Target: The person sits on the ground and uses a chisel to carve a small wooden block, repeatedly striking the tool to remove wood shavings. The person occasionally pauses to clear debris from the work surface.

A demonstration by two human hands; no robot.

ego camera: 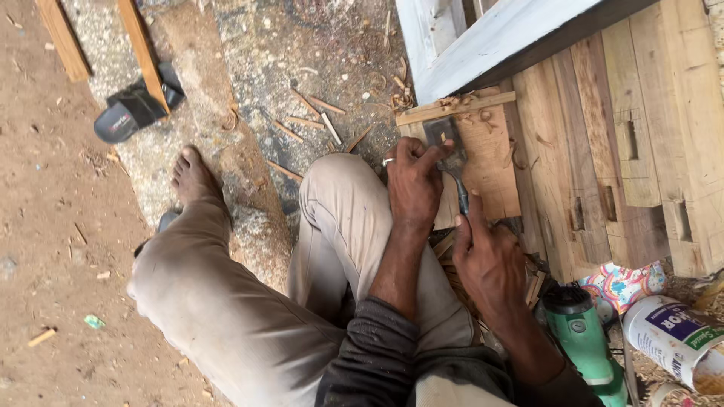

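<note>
Left hand [413, 181]: lies flat on the wide steel blade of a flat metal chisel [451, 160], fingers stretched forward and pressing it down; the grip is loose, pushing more than clasping. A pale ring sits on one finger.
Right hand [489, 260]: grip closed tight around the rear handle of the chisel, just behind the left hand, thumb along the top.
Chisel: points away from the person, its blade resting on a pale cut wooden board [490, 162] in front of the knees, between the two hands.
Wooden board: lies flat among heavier light-brown timber beams with rectangular mortise slots [630, 143]; curled shavings sit near its far edge under a thin wooden strip [456, 108].
Overhead piece: a grey-white painted wooden frame [490, 38] crosses the top right, above the beams.
Person: sits on the ground in grey-beige trousers, with a bare foot [192, 177] stretched out to the left on a rough concrete edge [200, 105].
Near the right hand: a green power tool [584, 339], a white plastic container with a dark label [671, 335] lying on its side, and a bright patterned wrapper [622, 285].
Ground: a black sandal [136, 109] lies by a wooden slat at upper left; wood splinters are scattered over the concrete.
</note>
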